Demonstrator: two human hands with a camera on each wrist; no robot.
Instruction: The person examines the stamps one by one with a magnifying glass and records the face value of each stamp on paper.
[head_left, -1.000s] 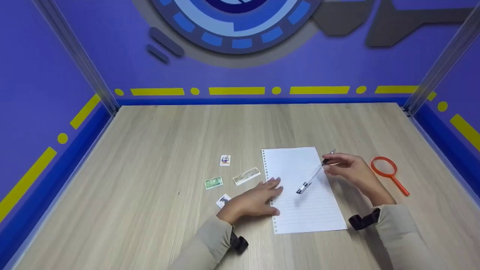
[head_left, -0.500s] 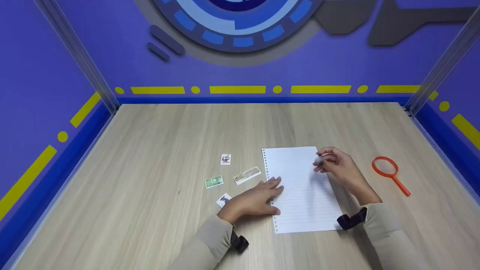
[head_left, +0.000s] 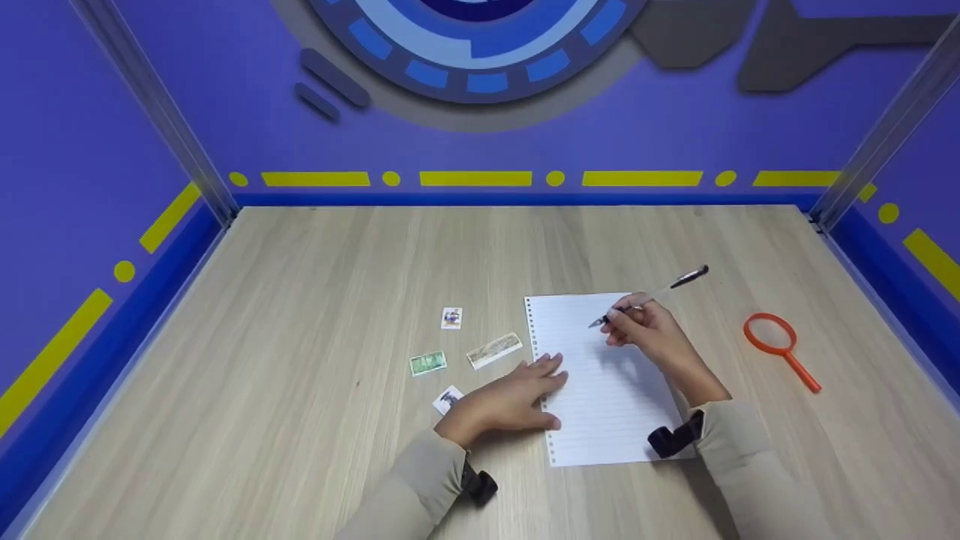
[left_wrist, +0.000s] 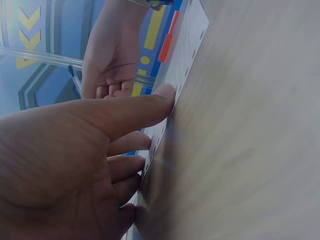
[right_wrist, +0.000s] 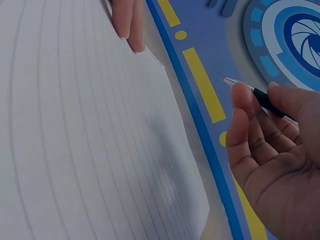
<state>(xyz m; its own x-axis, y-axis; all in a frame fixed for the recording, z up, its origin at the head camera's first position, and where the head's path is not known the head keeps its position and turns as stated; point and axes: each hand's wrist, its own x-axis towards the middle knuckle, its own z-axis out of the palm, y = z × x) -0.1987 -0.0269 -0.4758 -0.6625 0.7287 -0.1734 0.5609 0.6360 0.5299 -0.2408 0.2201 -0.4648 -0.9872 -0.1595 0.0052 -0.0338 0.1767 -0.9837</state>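
A sheet of lined, punched paper (head_left: 592, 405) lies on the wooden table. My left hand (head_left: 510, 399) rests along its holed left edge, fingers spread and fairly straight; in the left wrist view the thumb (left_wrist: 145, 107) reaches over the holes. Above the upper part of the sheet, my right hand (head_left: 649, 334) pinches a clear pen (head_left: 658, 295) with a black grip and a black end. The pen's bare metal tip points left, and in the right wrist view the pen tip (right_wrist: 230, 80) shows raised above the paper.
Left of the paper lie small stamps: a cartoon stamp (head_left: 451, 318), a green stamp (head_left: 428, 364), a long brownish stamp (head_left: 494, 351), and another stamp (head_left: 448, 400) partly behind the left hand. An orange magnifying glass (head_left: 782, 350) lies at the right. Blue panels (head_left: 480, 150) wall the table.
My right hand has moved left over the paper and turned the pen, so its tip now points left and its black end up to the right. The left hand stays put.
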